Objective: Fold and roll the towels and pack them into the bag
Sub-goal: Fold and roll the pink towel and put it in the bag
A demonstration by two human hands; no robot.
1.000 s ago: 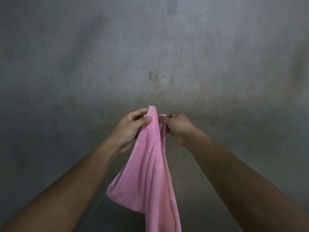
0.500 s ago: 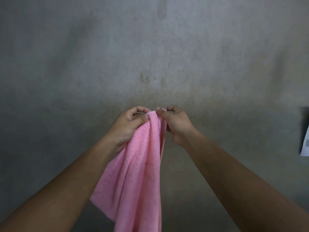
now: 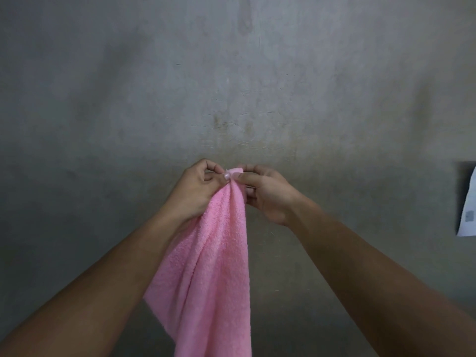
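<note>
A pink towel (image 3: pixel 211 266) hangs bunched in long folds from both my hands, held up over a grey surface, and its lower end runs out of the bottom of the view. My left hand (image 3: pixel 195 189) pinches the towel's top edge from the left. My right hand (image 3: pixel 268 191) pinches the same top edge from the right, thumb and fingers closed on a small tuft. The two hands almost touch at the top. No bag is in view.
A grey, scuffed concrete-like surface (image 3: pixel 231 86) fills the whole view behind the hands. A white sheet with a small printed square (image 3: pixel 467 215) lies over a dark object at the right edge.
Both hands have gathered closer at the towel's top edge, and the right hand now pinches it from nearer. The hanging cloth swung left. The white sheet has come into view at the right.
</note>
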